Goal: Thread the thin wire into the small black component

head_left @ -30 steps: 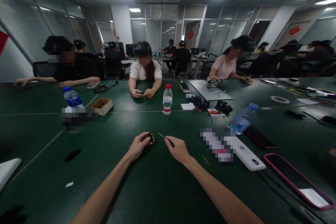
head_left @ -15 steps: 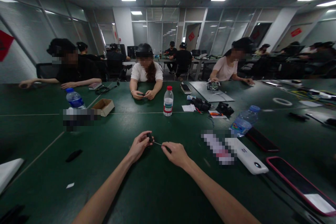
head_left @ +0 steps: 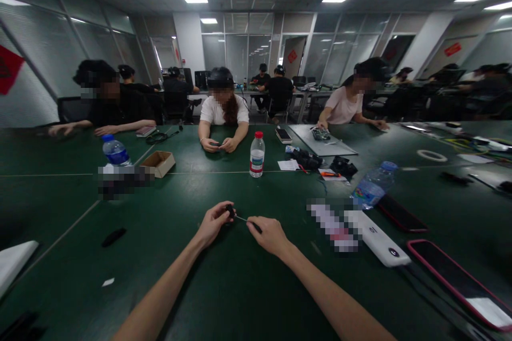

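Over the middle of the green table (head_left: 224,287), my left hand (head_left: 214,224) is closed on a small black part (head_left: 230,211), pinched between thumb and fingers. What kind of part it is I cannot make out. My right hand (head_left: 270,233) grips the dark handle of a screwdriver (head_left: 241,218), whose thin metal shaft points left at the black part. The shaft's tip reaches the part or lies very close to it. Beyond both hands stands a clear bottle with a red cap (head_left: 256,154).
To the right lie a white power bank (head_left: 378,238), a red-edged phone (head_left: 456,279) and a leaning bottle with a blue cap (head_left: 374,185). A small open cardboard box (head_left: 159,164) and another bottle (head_left: 116,151) are at left. Several people sit across the table.
My hands keep nearly the same place, with the black part turned slightly in my left hand. Across the table, the right person's circuit board is lowered, and the left person's hand has moved inward.
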